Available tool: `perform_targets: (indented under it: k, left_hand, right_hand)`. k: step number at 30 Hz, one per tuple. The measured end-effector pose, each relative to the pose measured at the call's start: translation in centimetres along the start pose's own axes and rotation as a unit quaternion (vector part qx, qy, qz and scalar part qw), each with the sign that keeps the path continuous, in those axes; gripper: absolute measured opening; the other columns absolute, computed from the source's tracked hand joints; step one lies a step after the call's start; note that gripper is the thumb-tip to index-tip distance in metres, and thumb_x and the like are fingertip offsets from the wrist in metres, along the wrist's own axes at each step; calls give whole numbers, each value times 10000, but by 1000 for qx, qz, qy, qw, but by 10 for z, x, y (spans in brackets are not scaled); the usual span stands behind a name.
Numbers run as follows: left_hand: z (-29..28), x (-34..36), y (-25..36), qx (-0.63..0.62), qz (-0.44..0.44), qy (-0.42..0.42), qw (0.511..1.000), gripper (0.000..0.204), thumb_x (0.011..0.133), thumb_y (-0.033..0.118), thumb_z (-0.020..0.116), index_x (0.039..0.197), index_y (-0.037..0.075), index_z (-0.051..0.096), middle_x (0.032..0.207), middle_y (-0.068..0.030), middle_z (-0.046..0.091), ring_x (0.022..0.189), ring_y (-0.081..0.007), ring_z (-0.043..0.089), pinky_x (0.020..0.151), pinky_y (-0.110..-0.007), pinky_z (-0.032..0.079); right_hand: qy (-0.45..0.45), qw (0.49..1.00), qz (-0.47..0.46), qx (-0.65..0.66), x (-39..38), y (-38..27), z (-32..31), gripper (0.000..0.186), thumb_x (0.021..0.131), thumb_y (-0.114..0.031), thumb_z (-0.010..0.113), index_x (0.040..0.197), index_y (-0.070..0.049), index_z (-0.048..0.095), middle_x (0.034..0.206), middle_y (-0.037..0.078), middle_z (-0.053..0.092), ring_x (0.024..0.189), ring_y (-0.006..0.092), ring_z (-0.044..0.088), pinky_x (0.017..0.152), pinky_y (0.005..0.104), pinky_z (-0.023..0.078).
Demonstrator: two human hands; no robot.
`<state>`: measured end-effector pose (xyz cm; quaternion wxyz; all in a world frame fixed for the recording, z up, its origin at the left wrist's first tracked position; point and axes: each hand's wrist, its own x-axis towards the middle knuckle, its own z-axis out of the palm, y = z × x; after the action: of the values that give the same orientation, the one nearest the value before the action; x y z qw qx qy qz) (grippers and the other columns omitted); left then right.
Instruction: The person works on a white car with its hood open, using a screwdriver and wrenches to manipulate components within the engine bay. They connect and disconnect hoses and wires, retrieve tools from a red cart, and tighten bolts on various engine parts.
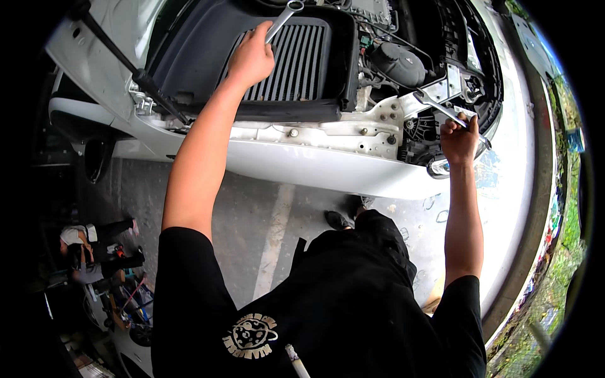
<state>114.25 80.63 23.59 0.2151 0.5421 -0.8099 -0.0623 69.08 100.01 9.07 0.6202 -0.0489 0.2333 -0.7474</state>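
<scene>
Left grip: We are clasping, in our left hand point(253, 58), the shank of a silver, ring-ended metal wrench point(282, 20), its ring pointing out over a dark, rectangular slatted panel point(296, 57).
Right grip: We are holding a second, slim silver metal wrench point(444, 111) in the curled fingers of our right hand point(460, 142), at the engine bay's front corner; whether its far end is touching anything, we cannot tell.
Wrench feel: We are judging both tools stiff, fairly heavy, hard to damage and likely slippery if oily.
Best hold: We are favouring mid-shank, leaving both ends free.
Engine bay: A rounded, dark plastic cover point(398, 64) is sitting between the wrenches; a glossy white fender point(302, 157) is running nearest us.
</scene>
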Motion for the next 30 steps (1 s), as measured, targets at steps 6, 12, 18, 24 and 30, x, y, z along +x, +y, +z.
perform_targets:
  k: [6, 12, 18, 24, 30]
  left_hand:
    - [33, 23, -9, 61, 0, -135, 989, 524, 953, 28, 503, 1448, 170, 405, 1291, -188, 553, 1161, -425, 561, 973, -476, 456]
    - [56, 11, -34, 135, 56, -117, 982, 518, 943, 22, 521, 1431, 166, 423, 1191, -164, 538, 1140, -392, 526, 953, -479, 454]
    - [70, 5, -34, 193, 112, -61, 973, 474, 904, 5, 551, 1368, 81, 493, 1192, -164, 514, 1116, -387, 482, 975, -496, 409]
    - [71, 18, -39, 62, 117, -56, 990, 479, 836, -14, 555, 1312, 38, 546, 1297, -176, 487, 1172, -387, 449, 1031, -464, 378]
    - [61, 142, -50, -32, 105, 110, 988, 288, 825, 1, 562, 1098, -2, 653, 1042, -139, 644, 972, -277, 601, 895, -368, 483]
  right_hand:
    - [78, 997, -13, 11, 15, 25, 8, 502, 1050, -479, 432, 862, -54, 623, 653, 27, 478, 642, 184, 517, 604, 294, 414]
    - [124, 992, 3, 17, 43, 38, 18, 433, 1038, -462, 484, 881, -71, 586, 710, 36, 518, 635, 196, 522, 582, 309, 430]
    - [134, 991, -6, -18, 68, 36, 31, 435, 1046, -448, 474, 863, -68, 576, 743, 47, 553, 614, 187, 519, 587, 311, 417]
    - [141, 987, -20, -69, 84, 50, 44, 456, 1056, -449, 449, 917, -42, 600, 752, 53, 559, 623, 184, 543, 601, 316, 440]
    - [83, 984, -62, -142, 93, 42, 58, 502, 1050, -528, 380, 1046, -56, 552, 690, 117, 604, 584, 221, 613, 541, 292, 474]
